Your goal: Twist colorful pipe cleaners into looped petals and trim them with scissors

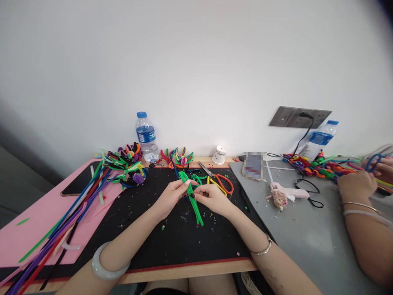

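Observation:
A small bundle of green pipe cleaners (pixel 196 211) slants down between my hands over the black mat (pixel 144 229). My left hand (pixel 172 196) pinches it near the upper part, thumb laid across the stems. Just below, my right hand (pixel 209 196) grips the same bundle between thumb and fingers. The lower ends hang free over the mat. Scissors (pixel 223 182) with orange and yellow handles lie behind my right hand, partly hidden by it. A small cluster of colourful pipe cleaners (pixel 179 156) is beyond my left hand.
Left, loose pipe cleaners (pixel 69 219) and a phone (pixel 78 180) lie on pink sheets (pixel 39 209). Water bottles (pixel 146 139) and a paper cup (pixel 219 155) stand along the wall. A glue gun (pixel 290 191) lies right, near another person's hands (pixel 357 186). Scraps dot the mat.

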{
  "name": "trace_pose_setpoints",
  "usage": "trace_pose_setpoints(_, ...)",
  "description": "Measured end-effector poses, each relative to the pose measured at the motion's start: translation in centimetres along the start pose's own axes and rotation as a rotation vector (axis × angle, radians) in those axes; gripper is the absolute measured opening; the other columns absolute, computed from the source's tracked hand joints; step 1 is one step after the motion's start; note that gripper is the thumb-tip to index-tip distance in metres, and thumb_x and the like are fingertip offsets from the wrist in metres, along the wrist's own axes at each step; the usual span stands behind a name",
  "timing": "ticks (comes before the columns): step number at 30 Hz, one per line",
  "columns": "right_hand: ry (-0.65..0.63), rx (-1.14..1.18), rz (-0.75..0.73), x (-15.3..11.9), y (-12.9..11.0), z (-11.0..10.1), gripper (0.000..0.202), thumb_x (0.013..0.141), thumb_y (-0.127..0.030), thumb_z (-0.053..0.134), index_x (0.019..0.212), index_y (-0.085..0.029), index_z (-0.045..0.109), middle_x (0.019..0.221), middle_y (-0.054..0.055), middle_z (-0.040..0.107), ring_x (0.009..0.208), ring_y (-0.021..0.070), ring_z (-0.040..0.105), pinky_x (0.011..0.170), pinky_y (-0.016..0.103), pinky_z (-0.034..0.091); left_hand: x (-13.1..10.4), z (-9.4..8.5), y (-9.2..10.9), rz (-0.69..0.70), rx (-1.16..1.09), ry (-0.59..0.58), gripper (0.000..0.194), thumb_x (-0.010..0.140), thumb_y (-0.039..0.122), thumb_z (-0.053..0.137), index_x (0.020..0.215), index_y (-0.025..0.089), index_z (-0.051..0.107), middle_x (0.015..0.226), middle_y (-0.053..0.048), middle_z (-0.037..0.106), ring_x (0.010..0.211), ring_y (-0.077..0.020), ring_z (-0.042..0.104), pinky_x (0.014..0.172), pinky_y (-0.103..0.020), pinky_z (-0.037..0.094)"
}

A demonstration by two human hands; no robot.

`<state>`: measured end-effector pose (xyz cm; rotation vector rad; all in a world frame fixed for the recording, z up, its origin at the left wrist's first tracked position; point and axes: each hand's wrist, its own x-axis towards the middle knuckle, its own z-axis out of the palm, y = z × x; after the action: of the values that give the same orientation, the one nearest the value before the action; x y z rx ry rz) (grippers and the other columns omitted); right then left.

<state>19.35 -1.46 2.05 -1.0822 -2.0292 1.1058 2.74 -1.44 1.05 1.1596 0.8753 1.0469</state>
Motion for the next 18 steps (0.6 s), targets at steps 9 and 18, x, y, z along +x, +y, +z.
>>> trace_pose_setpoints(9,-0.014,0.089,0.004,0.0,0.2,0.3,0.019,0.079,-0.025,0.043,0.062,-0.016,0.040,0.055,-0.006,0.031,0.049,0.0064,0.027,0.045,0.018,0.023,0.3,-0.5,-0.1,0.125,0.276,0.105,0.039,0.078,0.046,0.047,0.069,0.012,0.064,0.056,0.000,0.047,0.055,-0.0119,0.042,0.054,-0.024,0.033)
trace_pose_setpoints(18,0.184,0.048,-0.022,0.1,0.5,0.2,0.020,0.083,-0.024,0.036,0.064,-0.018,0.037,0.059,-0.004,0.044,0.052,0.0083,0.039,0.051,0.020,0.033,0.3,-1.2,0.5,0.158,0.426,0.227,0.041,0.081,0.048,0.040,0.057,0.015,0.051,0.047,0.005,0.031,0.045,-0.0098,0.031,0.047,-0.022,0.024)
